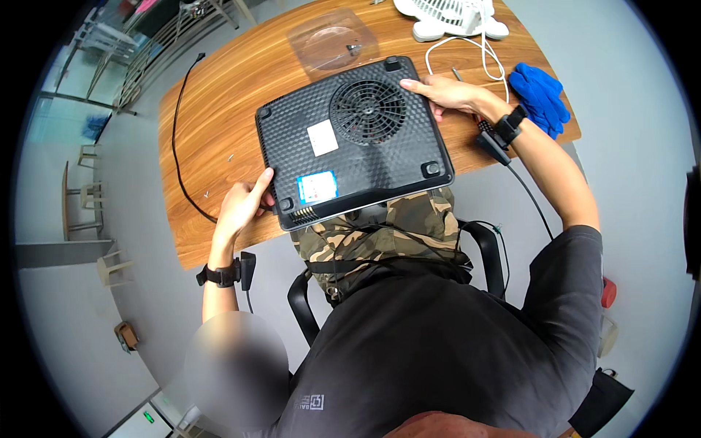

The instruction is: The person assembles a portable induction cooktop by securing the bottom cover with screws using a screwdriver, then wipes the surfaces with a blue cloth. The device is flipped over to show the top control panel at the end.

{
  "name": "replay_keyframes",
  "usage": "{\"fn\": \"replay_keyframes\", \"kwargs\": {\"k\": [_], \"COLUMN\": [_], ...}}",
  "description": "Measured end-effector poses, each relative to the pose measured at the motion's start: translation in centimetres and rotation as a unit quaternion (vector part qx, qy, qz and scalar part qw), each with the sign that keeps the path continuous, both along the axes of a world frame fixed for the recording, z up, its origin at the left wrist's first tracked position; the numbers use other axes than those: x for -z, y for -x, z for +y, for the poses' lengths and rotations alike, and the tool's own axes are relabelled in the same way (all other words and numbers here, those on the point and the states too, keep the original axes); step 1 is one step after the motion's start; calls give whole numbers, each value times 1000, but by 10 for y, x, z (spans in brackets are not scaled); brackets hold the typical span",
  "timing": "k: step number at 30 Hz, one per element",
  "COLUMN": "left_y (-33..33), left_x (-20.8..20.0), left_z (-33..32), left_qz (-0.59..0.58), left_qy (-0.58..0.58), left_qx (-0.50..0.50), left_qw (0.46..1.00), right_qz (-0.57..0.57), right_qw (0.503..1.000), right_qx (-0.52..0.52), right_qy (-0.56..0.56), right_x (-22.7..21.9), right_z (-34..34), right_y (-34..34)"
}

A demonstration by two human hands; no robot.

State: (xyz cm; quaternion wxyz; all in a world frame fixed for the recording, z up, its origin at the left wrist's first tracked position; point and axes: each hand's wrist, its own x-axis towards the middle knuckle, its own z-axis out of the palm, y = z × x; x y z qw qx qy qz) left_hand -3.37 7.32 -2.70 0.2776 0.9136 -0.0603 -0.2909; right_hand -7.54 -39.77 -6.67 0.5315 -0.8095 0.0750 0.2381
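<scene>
A black induction cooktop (292,131) is held bottom side up over the near edge of the table, tilted a little. Its textured underside shows a round fan grille (368,112), small feet at the corners, a white label (323,138) and a blue-and-white sticker (317,187). My left hand (244,204) grips the near left corner, thumb on the edge and fingers partly hidden beneath. At the far right edge, my right hand (447,95) is closed on the rim with its thumb lying on the underside.
The wooden table (212,109) carries a clear plastic piece (332,36), a white fan-like part (453,14) with a white cord (485,55), and blue gloves (539,101). A black cable (177,139) runs down the left side. Small screws (231,157) lie nearby.
</scene>
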Motion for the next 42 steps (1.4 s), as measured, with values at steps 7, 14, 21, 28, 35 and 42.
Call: {"fn": "replay_keyframes", "kwargs": {"k": [7, 14, 21, 28, 35, 42], "left_y": [12, 17, 16, 13, 10, 9], "left_x": [1, -1, 6, 2, 5, 6], "left_z": [-2, -4, -2, -8, -5, -3], "left_qz": [-48, -70, -87, -79, -80, -65], "left_qy": [-54, -110, -77, -64, -48, -37], "left_qx": [25, 51, 51, 73, 102, 97], "left_qw": [997, 990, 992, 992, 990, 993], "right_qz": [-11, -68, -235, -239, -159, -268], "right_qw": [982, 936, 864, 873, 924, 876], "right_qx": [-46, -24, -66, -53, -46, -42], "right_qy": [182, 344, 440, 421, 343, 399], "right_x": [-12, -28, 0, -1, -16, 13], "right_z": [7, 39, 36, 34, 38, 33], "right_y": [-8, -5, -9, 3, 19, 32]}}
